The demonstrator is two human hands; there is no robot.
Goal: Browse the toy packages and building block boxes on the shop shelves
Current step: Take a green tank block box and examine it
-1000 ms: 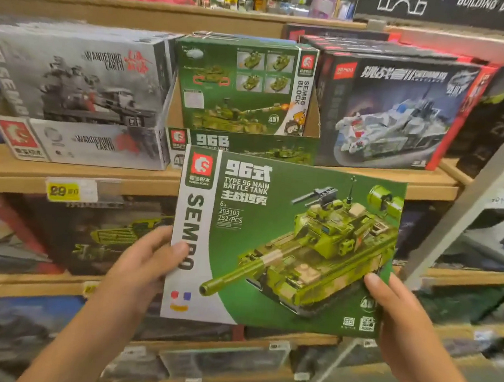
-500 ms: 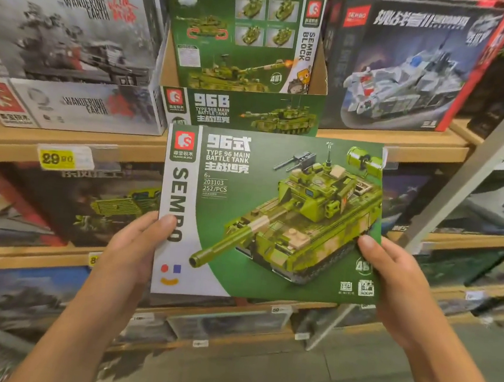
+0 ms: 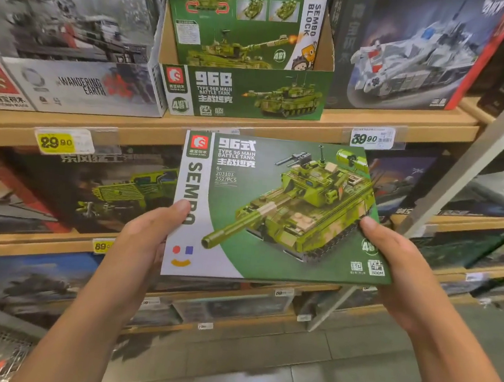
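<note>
A green tank box (image 3: 276,211) is held before the shelves (image 3: 158,132), gripped at its edges by the left hand (image 3: 144,242) and right hand (image 3: 397,266), thumbs clamped on front. Inspection is underway; reshelving is probably required next.

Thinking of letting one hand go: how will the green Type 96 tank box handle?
The green tank box looks flat, stiff and probably light, pinched at its edges by left hand and right hand. Its glossy print may slip, and one-handed it would likely droop.
</note>
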